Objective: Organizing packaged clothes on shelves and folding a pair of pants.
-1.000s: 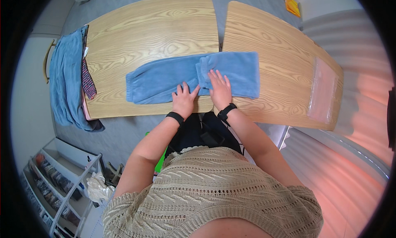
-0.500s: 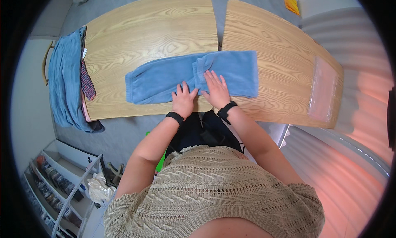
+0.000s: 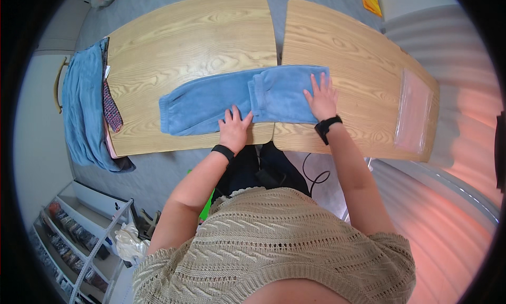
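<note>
A pair of blue fleece pants lies folded lengthwise across both tabletops, its cuffed leg end at the left. The right part is folded back over itself, so an elastic edge shows near the middle. My left hand rests with fingers spread on the near edge of the cloth, just left of that fold. Flat on the right end of the pants lies my right hand, its fingers stretched out over the fabric edge. Neither hand grips the cloth. Each wrist wears a dark band.
Two wooden tabletops meet with a narrow gap between them. More blue clothing hangs over the left edge with patterned cloth. A clear plastic packet lies at the right end. A shelf rack stands lower left, and pink-lit curtains hang at right.
My right hand has slid rightward from the elastic edge to the right end of the pants. My left hand has stayed in nearly the same place.
</note>
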The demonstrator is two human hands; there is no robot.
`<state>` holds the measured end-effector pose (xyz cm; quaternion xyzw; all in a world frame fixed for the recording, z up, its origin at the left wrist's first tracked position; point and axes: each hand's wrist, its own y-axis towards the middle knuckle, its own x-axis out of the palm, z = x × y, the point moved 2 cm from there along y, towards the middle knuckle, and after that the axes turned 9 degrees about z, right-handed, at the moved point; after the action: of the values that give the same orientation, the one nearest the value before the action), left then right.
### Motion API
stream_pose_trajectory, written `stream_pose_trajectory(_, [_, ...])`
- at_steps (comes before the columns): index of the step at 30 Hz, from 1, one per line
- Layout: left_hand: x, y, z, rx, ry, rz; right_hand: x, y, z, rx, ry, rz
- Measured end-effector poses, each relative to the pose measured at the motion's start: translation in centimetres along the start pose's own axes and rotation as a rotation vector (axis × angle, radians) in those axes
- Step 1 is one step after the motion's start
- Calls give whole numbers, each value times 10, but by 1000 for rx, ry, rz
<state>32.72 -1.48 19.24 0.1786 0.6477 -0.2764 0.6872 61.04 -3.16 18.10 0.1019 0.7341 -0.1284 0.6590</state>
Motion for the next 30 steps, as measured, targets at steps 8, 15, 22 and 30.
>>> stream_pose_trajectory(8, [-10, 6, -30, 51, -534, 92, -11, -56, -105, -340, 294, 5])
stream_pose_trajectory(15, [4, -36, -204, -846, 58, 570, -3, -52, -100, -318, 246, -57])
stream_pose_trajectory(22, [14, -53, -265, -1197, -1221, -34, 1, -45, -112, -337, 303, -27])
stream_pose_trajectory(30, [-116, 24, -193, -880, -1772, -53, 9, -34, -111, -294, 310, -10])
